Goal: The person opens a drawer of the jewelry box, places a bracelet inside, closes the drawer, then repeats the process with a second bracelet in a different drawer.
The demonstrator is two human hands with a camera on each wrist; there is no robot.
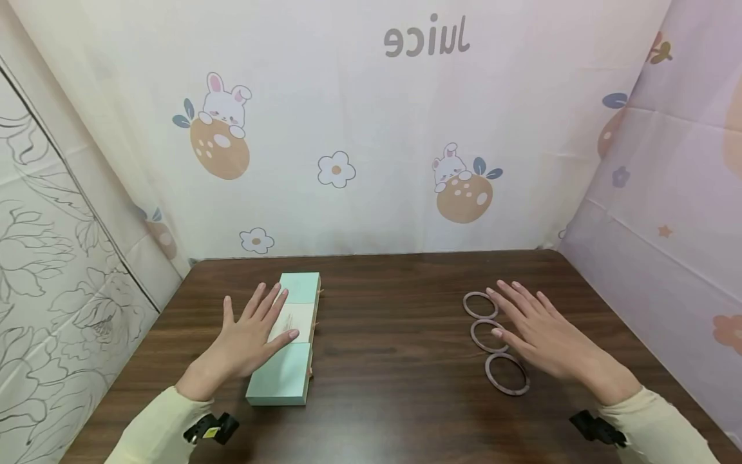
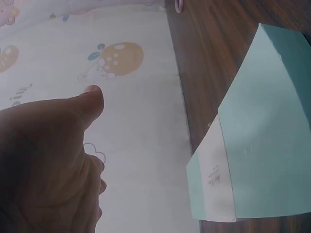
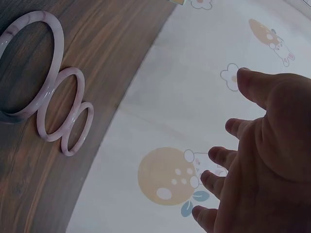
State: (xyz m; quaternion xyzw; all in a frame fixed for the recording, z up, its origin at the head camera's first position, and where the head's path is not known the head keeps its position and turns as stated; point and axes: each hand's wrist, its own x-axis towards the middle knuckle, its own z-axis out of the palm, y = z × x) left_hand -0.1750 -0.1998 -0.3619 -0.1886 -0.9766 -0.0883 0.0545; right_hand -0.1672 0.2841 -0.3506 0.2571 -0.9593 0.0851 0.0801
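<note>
My left hand [image 1: 240,341] is held with fingers spread, palm down, over the left side of a row of flat boxes. The row has a mint-green box [image 1: 281,379] nearest me, a pale cream box [image 1: 303,325] with faint lettering in the middle, and another mint box [image 1: 304,288] at the far end. On the right, my right hand [image 1: 545,338] hovers with straight fingers beside three pale lilac, marbled bangles. The near bangle [image 3: 58,43], middle bangle [image 3: 81,90] and far bangle [image 3: 91,117] lie flat in a line. Both hands hold nothing.
The dark wood-grain table [image 1: 400,335] runs back to a white printed curtain [image 1: 382,116] with rabbits, fruit and flowers. More printed cloth [image 1: 690,212] hangs along the right, and a flower-line panel [image 1: 58,258] along the left. Small black devices [image 1: 217,428] sit at both wrists.
</note>
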